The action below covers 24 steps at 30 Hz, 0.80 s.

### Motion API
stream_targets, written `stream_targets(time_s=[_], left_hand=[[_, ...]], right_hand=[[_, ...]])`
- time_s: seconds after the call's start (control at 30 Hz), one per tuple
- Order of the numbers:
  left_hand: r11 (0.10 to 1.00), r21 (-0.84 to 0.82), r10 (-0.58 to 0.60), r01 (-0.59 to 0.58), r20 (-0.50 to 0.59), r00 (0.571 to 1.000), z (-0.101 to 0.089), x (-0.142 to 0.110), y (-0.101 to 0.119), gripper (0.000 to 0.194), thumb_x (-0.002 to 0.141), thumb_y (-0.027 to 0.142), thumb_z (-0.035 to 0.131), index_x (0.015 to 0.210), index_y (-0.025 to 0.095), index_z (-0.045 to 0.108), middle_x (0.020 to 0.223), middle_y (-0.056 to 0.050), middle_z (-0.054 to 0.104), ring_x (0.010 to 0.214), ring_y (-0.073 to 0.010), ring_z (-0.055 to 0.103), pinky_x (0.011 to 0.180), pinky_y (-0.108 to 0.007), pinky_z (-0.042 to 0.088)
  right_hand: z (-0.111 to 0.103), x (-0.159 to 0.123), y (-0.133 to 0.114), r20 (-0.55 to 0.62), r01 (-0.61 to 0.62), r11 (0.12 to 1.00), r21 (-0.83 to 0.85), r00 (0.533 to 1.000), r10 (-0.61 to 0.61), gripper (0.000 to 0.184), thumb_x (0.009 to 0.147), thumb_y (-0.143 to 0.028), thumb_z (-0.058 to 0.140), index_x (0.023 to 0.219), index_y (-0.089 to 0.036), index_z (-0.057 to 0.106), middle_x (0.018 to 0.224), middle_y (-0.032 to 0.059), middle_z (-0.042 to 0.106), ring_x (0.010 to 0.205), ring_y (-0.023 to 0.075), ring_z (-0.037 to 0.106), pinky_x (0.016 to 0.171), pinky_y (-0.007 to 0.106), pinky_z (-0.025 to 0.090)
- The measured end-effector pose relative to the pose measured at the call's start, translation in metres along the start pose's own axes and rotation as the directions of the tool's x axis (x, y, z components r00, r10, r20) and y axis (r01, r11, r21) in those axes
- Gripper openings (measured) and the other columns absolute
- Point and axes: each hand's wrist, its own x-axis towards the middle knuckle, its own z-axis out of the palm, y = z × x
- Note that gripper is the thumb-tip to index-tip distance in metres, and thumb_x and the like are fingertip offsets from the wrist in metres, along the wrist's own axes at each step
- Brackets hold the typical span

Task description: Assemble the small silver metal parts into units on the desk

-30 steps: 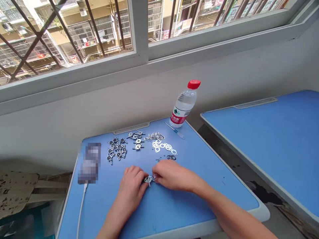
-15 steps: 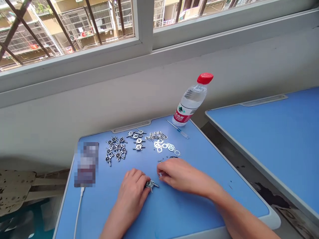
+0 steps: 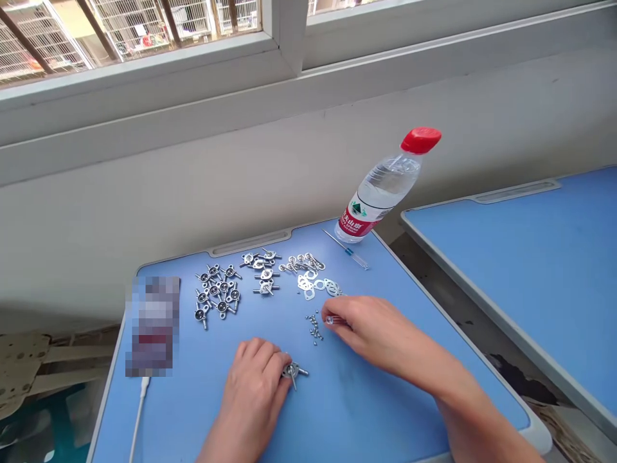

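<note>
Hands well apart over the counter: left hand pinched on a fitting, toward the front edge, one stem aimed at the right edge; right hand closed on a clear handle, mostly hidden, just beside loose bits. More fittings lie toward the back-left corner and back edge; flat plates to their right. Bottle at back-right corner, near a screwdriver.

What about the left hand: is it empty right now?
No, the left hand holds a small metal part between its thumb and fingers.
</note>
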Motion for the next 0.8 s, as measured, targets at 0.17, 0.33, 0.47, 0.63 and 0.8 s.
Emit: stream_targets(time_s=[0.17,0.33,0.47,0.63,0.8], left_hand=[[1.0,0.003,0.013,-0.013,-0.019,1.0,-0.001,0.001,0.0,0.013,0.09,0.009,0.049,0.096,0.019,0.055,0.086,-0.003,0.064,0.077,-0.0203,0.055,0.067,-0.032,0.042],[1.0,-0.002,-0.006,0.006,-0.001,1.0,-0.001,0.0,-0.001,0.013,0.092,0.011,0.047,0.095,0.02,0.057,0.086,-0.003,0.064,0.078,-0.0202,0.055,0.068,-0.033,0.042],[1.0,-0.004,-0.026,0.026,0.031,0.999,-0.001,0.0,0.0,0.011,0.091,0.012,0.05,0.095,0.019,0.057,0.086,-0.004,0.064,0.079,-0.0208,0.054,0.068,-0.033,0.041],[1.0,0.01,-0.021,0.021,0.021,1.0,0.0,-0.001,0.0,0.012,0.09,0.011,0.051,0.095,0.019,0.057,0.085,-0.003,0.063,0.079,-0.0206,0.054,0.069,-0.033,0.041],[1.0,0.012,-0.022,0.022,0.013,1.0,0.0,-0.001,0.0,0.011,0.09,0.011,0.052,0.095,0.019,0.057,0.085,-0.003,0.063,0.078,-0.0204,0.054,0.07,-0.033,0.041]], right_hand=[[0.005,0.001,0.002,-0.017,0.035,0.999,-0.039,0.999,-0.036,0.024,0.085,-0.008,0.046,0.063,-0.018,0.046,0.065,-0.0009,0.056,0.055,0.0111,0.042,0.05,0.027,0.019],[0.017,0.001,0.0,0.009,0.061,0.99,-0.129,0.998,-0.06,0.021,0.084,-0.012,0.054,0.065,-0.017,0.048,0.07,0.0003,0.058,0.056,0.0111,0.045,0.051,0.027,0.018],[0.024,0.003,-0.001,0.011,0.058,0.982,-0.18,0.998,-0.057,0.019,0.084,-0.017,0.057,0.066,-0.017,0.049,0.068,0.0011,0.057,0.056,0.0121,0.046,0.051,0.028,0.016],[0.028,0.004,-0.003,0.025,0.061,0.98,-0.189,0.998,-0.057,0.023,0.087,-0.014,0.049,0.064,-0.017,0.047,0.061,0.0004,0.051,0.052,0.011,0.04,0.051,0.03,0.015],[0.024,0.002,-0.003,0.044,0.053,0.983,-0.178,0.998,-0.046,0.026,0.086,-0.011,0.044,0.061,-0.017,0.048,0.059,0.0011,0.051,0.051,0.0111,0.036,0.052,0.03,0.015]])
